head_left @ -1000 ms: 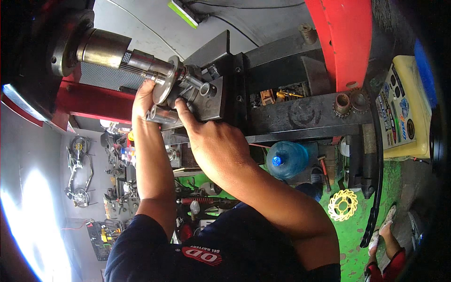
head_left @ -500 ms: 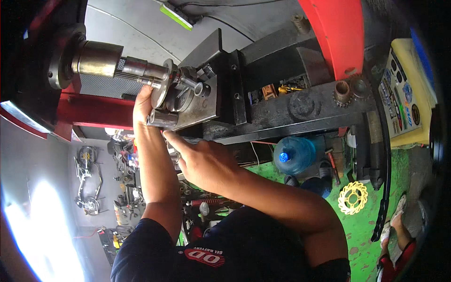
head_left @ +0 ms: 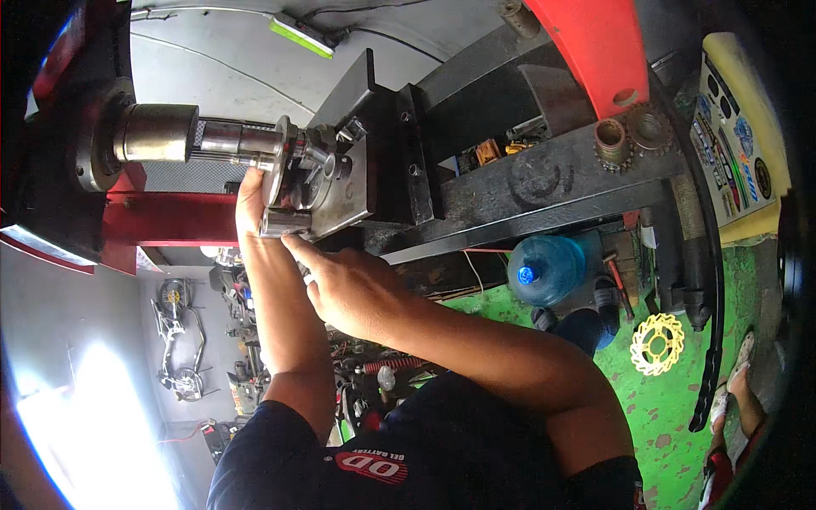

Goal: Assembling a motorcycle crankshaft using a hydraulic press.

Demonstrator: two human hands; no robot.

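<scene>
A crankshaft with bright steel discs [head_left: 274, 166] sits in a press, its shaft lined up with the thick round ram [head_left: 157, 133]. A connecting rod [head_left: 337, 166] juts from between the discs. My left hand [head_left: 249, 204] is wrapped about the disc's edge, thumb up beside the shaft; its other fingers are hidden. A short steel cylinder [head_left: 285, 223] lies between the disc and the steel plate [head_left: 350, 191]. Against its lower edge rests the outstretched index fingertip of my right hand [head_left: 348, 289]. That hand's thumb stands apart, and its remaining fingers are partly hidden.
A black press beam [head_left: 484, 204] runs to the right, carrying toothed sprockets [head_left: 612, 144]. Red frame parts [head_left: 170, 219] flank the ram. Below are a blue water jug [head_left: 544, 268], a hammer [head_left: 619, 285] and a yellow brake disc [head_left: 657, 344]. Another person's legs [head_left: 735, 399] show at lower right.
The whole view has shifted slightly, with the press now farther left. My left hand keeps its place at the crankshaft, and my right index finger stays at the steel cylinder.
</scene>
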